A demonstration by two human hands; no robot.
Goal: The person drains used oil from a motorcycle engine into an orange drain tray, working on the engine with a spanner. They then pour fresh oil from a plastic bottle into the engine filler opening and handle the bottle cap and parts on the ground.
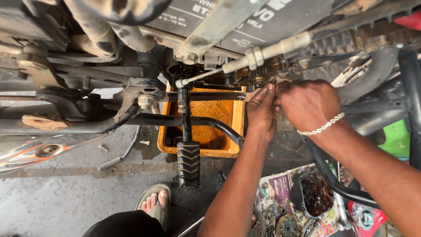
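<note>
two hands, left hand (262, 112), right hand (308, 104), at engine gears (258, 74), orange tray (239, 115) below

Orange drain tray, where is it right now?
Head view, centre: the orange tray sits on the floor under the engine, behind the footpeg, just left of the left hand.

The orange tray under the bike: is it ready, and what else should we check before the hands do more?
1. Orange tray sits under the engine: ok.
2. Both hands at the gears; left hand and right hand together: ok.
3. What the fingertips pinch: cannot tell.
4. Foot peg hangs over the tray's front edge: ok.
5. Loose bolt and spring lie on the floor near the sandalled foot: not ok.
</note>
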